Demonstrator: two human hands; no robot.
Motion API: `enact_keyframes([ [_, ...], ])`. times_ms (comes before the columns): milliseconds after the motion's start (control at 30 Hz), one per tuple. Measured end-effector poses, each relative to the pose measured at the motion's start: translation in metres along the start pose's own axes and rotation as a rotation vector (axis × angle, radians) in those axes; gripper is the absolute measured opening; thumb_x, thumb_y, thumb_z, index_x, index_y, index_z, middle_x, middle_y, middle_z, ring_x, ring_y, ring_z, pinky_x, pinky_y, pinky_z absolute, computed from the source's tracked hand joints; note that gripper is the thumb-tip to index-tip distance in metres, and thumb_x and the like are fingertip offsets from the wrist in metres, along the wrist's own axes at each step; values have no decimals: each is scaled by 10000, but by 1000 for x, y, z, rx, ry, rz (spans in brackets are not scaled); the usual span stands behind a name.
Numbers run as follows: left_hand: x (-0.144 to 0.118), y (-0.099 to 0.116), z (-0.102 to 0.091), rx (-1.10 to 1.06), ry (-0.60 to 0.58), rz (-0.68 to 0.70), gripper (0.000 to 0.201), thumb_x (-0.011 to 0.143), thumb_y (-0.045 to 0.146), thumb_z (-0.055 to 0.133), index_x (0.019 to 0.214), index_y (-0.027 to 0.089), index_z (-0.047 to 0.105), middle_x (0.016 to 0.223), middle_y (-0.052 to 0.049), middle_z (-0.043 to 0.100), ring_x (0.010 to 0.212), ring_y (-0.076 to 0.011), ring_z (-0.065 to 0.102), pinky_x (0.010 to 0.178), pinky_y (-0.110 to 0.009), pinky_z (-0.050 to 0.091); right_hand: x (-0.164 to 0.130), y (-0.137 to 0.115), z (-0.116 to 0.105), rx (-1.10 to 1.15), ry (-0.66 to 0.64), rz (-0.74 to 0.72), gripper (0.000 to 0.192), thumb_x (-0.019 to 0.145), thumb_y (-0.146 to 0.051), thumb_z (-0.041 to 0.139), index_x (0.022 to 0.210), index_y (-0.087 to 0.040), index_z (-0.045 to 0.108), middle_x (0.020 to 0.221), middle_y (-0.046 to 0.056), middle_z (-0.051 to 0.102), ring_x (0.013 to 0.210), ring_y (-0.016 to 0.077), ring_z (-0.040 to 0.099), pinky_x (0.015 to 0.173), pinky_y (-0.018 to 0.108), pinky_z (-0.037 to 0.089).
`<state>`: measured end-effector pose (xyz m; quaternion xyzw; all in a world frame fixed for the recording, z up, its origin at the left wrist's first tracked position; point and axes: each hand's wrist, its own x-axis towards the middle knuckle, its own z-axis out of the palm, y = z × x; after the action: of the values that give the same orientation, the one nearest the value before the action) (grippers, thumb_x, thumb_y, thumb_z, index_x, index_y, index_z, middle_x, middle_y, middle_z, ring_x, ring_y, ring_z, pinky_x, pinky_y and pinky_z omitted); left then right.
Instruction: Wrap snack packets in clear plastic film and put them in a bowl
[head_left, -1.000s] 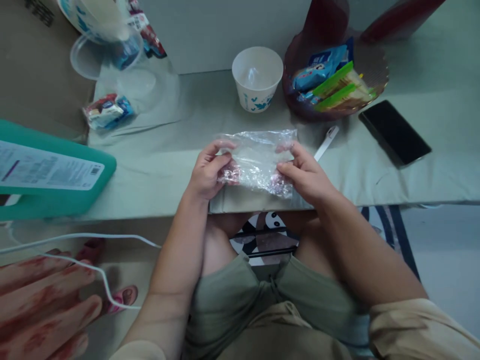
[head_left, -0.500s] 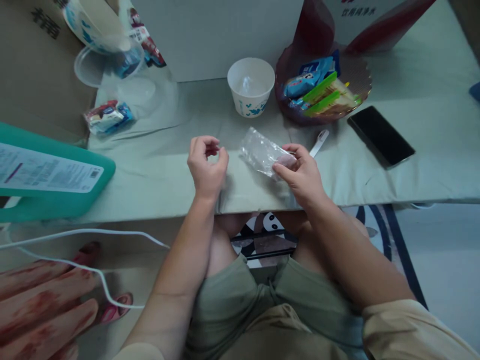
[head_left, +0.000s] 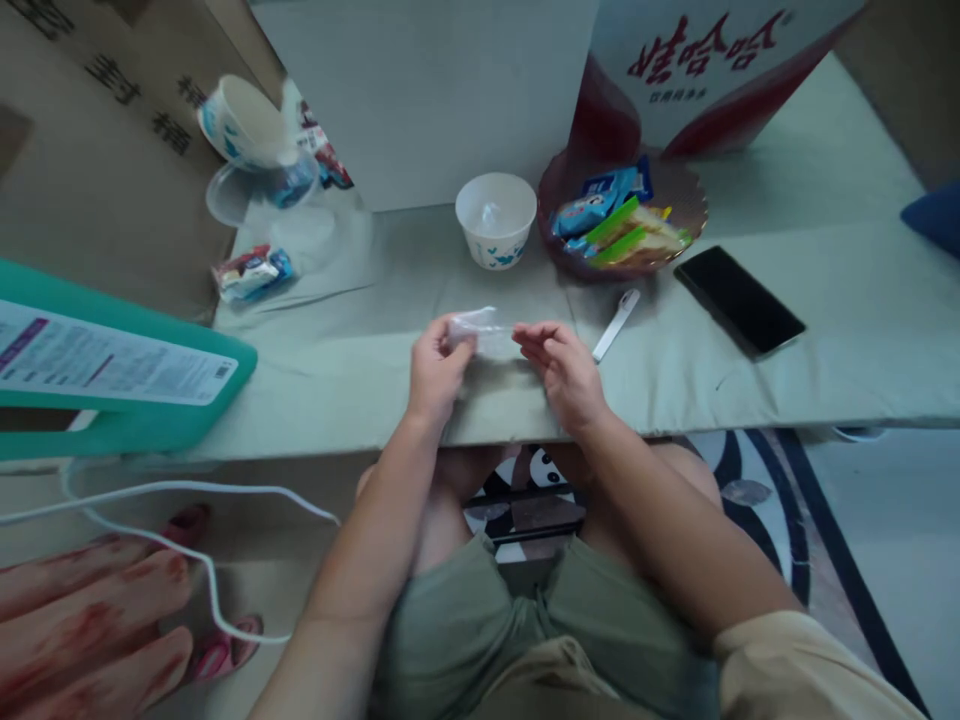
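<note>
Right now both hands are meeting over the near edge of the table (head_left: 825,330), which is covered in a pale green cloth. The left hand (head_left: 436,365) is pinching one end of a small clear bag (head_left: 480,332) between thumb and curled fingers. The right hand (head_left: 562,368) is sitting just beside the bag's other end, its thumb and forefinger drawn close together at the plastic; whether they are actually gripping it is too blurred to tell. The bag is crumpled into a narrow strip, hanging between the two hands just above the cloth.

Behind the hands a white cup (head_left: 496,219) with blue marks is standing upright. Beside it, to the right, a dark bowl (head_left: 686,195) is holding blue and green snack packets (head_left: 611,215). A white stick-like tool (head_left: 615,324) is lying on the cloth near the right hand, and a black phone (head_left: 739,300) is lying face up further right. A red and white carton (head_left: 697,70) is standing behind the bowl.

At the far left of the table, clear plastic lids (head_left: 270,200) and another cup (head_left: 240,122), tipped on its side, are resting together, with a wrapped snack (head_left: 251,273) just in front of them. A teal box (head_left: 112,375) with a printed label is jutting in from the left. Below the table edge a white cable (head_left: 187,490) is running across the floor.
</note>
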<state>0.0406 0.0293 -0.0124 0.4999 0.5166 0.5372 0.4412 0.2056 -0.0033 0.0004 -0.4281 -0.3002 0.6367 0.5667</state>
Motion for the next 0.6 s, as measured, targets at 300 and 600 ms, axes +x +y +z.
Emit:
enact_keyframes([
  [300, 89, 83, 27, 704, 171, 449, 289, 712, -7, 656, 725, 227, 488, 809, -2, 591, 848, -177, 596, 856, -330, 497, 11, -1, 5, -219, 33, -90, 210, 754, -445, 601, 817, -246, 582, 856, 13, 660, 853, 184, 592, 845, 348, 458],
  [600, 183, 86, 96, 1309, -573, -52, 159, 689, 28, 717, 625, 127, 611, 744, -31, 656, 1053, -292, 711, 1038, -441, 482, 20, -2, 0, -352, 46, -92, 127, 800, -366, 577, 838, -245, 568, 752, -18, 587, 742, 152, 544, 676, 297, 416],
])
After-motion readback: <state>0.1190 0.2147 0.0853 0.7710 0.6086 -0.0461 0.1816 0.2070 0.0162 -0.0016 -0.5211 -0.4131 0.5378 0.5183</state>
